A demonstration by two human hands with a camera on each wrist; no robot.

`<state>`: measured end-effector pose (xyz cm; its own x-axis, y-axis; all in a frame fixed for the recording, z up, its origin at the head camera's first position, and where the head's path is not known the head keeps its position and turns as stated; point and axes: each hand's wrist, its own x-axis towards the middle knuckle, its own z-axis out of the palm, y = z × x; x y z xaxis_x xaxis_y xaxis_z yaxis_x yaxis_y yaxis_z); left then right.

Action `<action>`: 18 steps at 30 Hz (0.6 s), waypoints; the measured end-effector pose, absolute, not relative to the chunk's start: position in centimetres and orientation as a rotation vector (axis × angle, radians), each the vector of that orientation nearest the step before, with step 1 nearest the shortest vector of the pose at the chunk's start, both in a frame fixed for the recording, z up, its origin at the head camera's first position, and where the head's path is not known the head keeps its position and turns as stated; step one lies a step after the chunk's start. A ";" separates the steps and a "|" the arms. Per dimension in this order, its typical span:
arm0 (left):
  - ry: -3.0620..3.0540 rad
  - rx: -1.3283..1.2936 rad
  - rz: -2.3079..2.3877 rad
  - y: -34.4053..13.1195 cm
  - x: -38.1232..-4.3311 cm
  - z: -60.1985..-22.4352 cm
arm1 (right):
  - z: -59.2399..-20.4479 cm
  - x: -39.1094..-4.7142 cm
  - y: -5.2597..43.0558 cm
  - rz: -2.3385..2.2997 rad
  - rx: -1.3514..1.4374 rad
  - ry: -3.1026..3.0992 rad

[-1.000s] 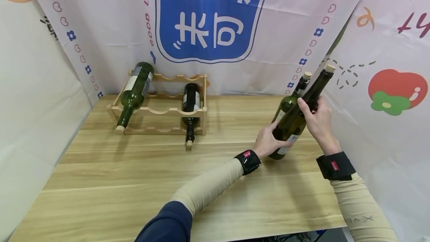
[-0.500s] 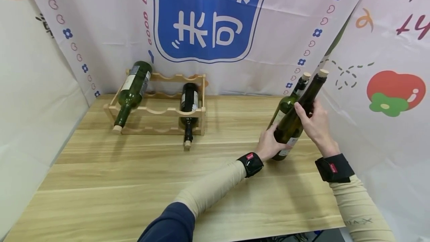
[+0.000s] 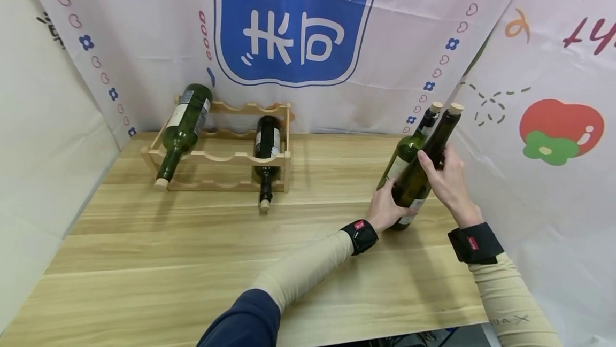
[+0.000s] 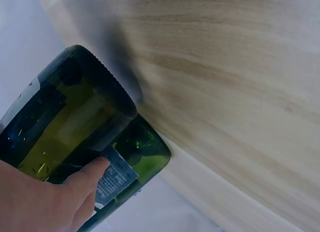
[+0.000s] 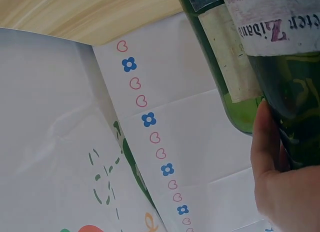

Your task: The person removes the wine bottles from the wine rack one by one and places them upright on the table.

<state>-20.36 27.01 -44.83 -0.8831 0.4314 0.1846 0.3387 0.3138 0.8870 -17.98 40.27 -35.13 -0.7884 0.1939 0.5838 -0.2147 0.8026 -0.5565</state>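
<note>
Toward the right of the table, both hands hold one dark green wine bottle [image 3: 413,180], corked and leaning to the upper right in the head view. The left hand [image 3: 385,207] grips its lower body near the label; in the left wrist view that hand's thumb or finger side [image 4: 55,197] lies along the glass. Higher up, the right hand [image 3: 448,184] wraps the shoulder below the neck. Close behind stands a second green bottle [image 3: 408,148] with a cork, partly hidden by the first. The right wrist view shows the held bottle's label [image 5: 280,29] with upside-down lettering.
A wooden wine rack [image 3: 226,160] stands at the back left. A green bottle [image 3: 192,114] lies across its left end and a dark bottle [image 3: 266,144] in its right part, corks toward the front. Printed cloth [image 3: 163,58] hangs behind the wooden table [image 3: 168,272].
The held bottle's neck has moved left, closer to the neck of the bottle behind it, and the right hand has gone with it. The head view has shifted slightly.
</note>
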 end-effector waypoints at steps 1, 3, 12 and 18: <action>2.474 0.724 1.638 27.1 -20.3 -44.9 | -35.2 -18.0 40.3 0.831 0.017 -2.336; 2.478 0.717 1.632 27.2 -20.3 -45.0 | -35.3 -18.0 40.3 0.850 0.023 -2.331; 2.484 0.714 1.614 27.5 -20.5 -45.3 | -35.7 -17.9 40.5 0.861 0.025 -2.317; 2.504 0.718 1.569 27.6 -20.5 -45.4 | -36.0 -17.8 40.7 0.875 0.026 -2.306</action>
<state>-20.48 27.60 -45.40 -0.8837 0.4397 0.1602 0.3361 0.3580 0.8711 -17.80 40.68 -35.96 -0.7803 0.2044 0.5911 -0.2390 0.7759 -0.5838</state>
